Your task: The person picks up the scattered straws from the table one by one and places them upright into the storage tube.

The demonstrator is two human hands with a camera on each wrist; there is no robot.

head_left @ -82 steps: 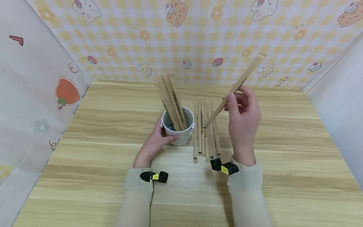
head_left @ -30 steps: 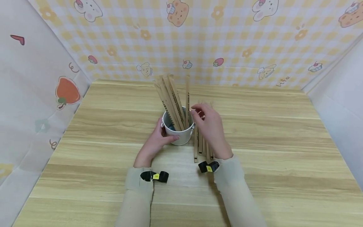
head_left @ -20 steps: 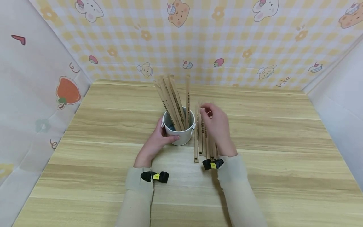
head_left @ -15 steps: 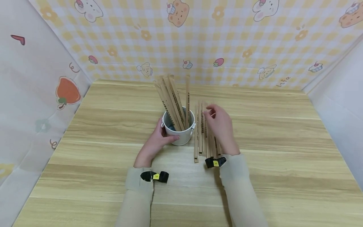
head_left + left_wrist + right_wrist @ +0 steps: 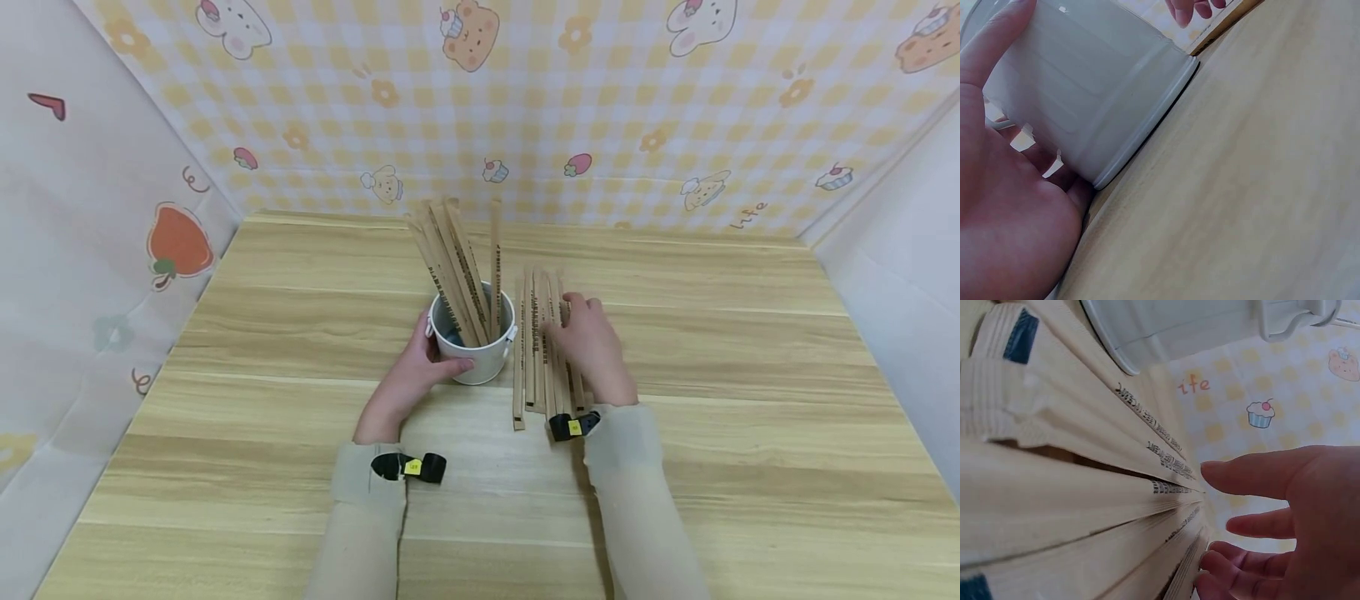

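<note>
My left hand [image 5: 412, 367] holds a small white bucket [image 5: 480, 364] by its side, thumb across the front and fingers behind it. In the left wrist view the bucket [image 5: 1104, 81] stands on the table. Several paper-wrapped straws [image 5: 453, 267] lean to the left inside it, and one wrapped straw [image 5: 496, 267] stands nearly upright at its right. To the bucket's right lies a row of wrapped straws [image 5: 542, 350] with dark print. Over the right part of this row is my right hand [image 5: 594, 346]. In the right wrist view, its thumb [image 5: 1254, 475] and fingers are spread apart, with nothing between them.
The wood-grain table [image 5: 285, 400] runs up to a yellow checked backdrop [image 5: 525, 108]. White cloth walls [image 5: 90, 225] border it at left and right. Both wrists wear black straps with yellow labels.
My right hand set its wrapped straw upright in the bucket, let it go, then moved right and down over the row, its thumb and fingers spreading. My left hand stays on the bucket.
</note>
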